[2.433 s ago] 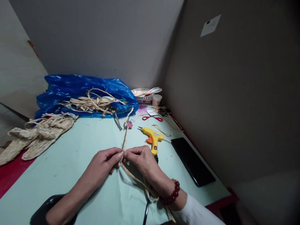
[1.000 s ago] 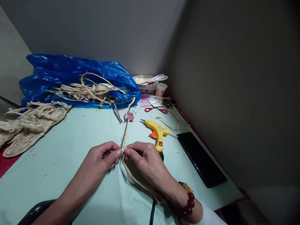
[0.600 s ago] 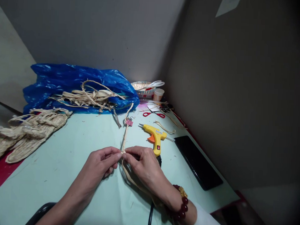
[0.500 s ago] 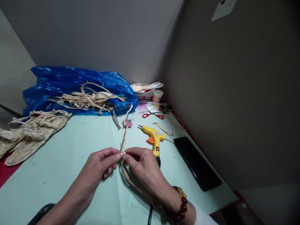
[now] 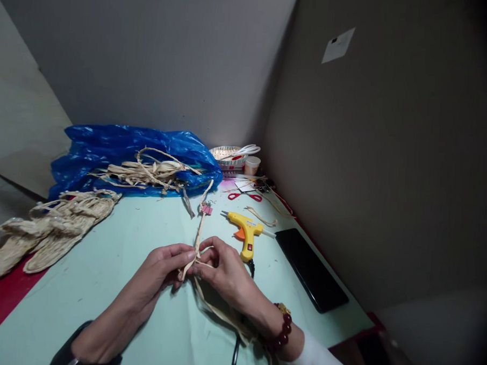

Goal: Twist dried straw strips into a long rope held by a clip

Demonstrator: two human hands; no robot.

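Note:
A pale braided straw cord (image 5: 199, 231) runs from a pink binder clip (image 5: 206, 209) on the table toward me. At its near end my left hand (image 5: 163, 265) pinches the braid, thumb on top. Opposite it, my right hand (image 5: 223, 270) grips a strand of the same straw between thumb and fingers. Loose strands (image 5: 216, 310) trail from the braid under my right wrist. Just beyond my right hand lies a yellow glue gun (image 5: 246, 228) with an orange trigger.
A blue plastic bag (image 5: 128, 140) with dry straw strips (image 5: 151, 173) stands at the back. Woven straw sandals (image 5: 64, 231) lie left. Right are a black flat tray-like object (image 5: 310, 269), red-handled scissors (image 5: 245, 196), a paper cup (image 5: 252, 165) and a woven basket (image 5: 226, 154).
My fingers have parted slightly at the braid's end, and loose strand ends now show between them. My right hand has drawn one strand to the right. The view has tipped upward a little.

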